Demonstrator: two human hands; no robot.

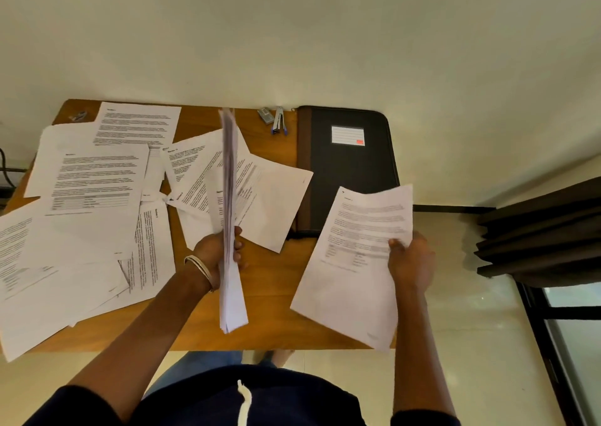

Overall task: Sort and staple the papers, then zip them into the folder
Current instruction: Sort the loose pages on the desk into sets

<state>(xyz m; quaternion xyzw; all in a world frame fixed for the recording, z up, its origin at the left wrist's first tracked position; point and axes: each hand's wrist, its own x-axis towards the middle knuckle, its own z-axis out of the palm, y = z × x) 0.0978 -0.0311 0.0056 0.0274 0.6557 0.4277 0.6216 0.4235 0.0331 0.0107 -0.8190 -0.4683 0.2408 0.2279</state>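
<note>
The person stands at a wooden table (266,311) pushed against a pale wall, both arms reaching out over it. The left hand (217,252) grips a stack of papers (230,217) on edge, fingers curled round the far side and thumb on the near side, so the sheets stand nearly upright above the middle of the table and look blurred at the top. A bangle (199,269) sits on that wrist. The right hand (410,261) holds a single printed sheet (353,256) by its right edge, thumb pressed on the printed face and the fingers hidden behind it; the sheet is tilted toward the viewer and hangs over the table's right front corner, its upper part covering the near corner of the folder. That folder (346,172), black with a brown spine and a white label, lies flat and closed at the far right of the table. Just left of it, by the back edge, lies a stapler (279,120) with a small grey box (265,115) beside it. Loose printed pages (94,178) are strewn over the left half of the table, overlapping each other, and a few more pages (266,198) lie in the middle behind the upright stack. A small metal clip (78,116) rests at the far left corner. Dark curtains (536,230) hang on the right.
</note>
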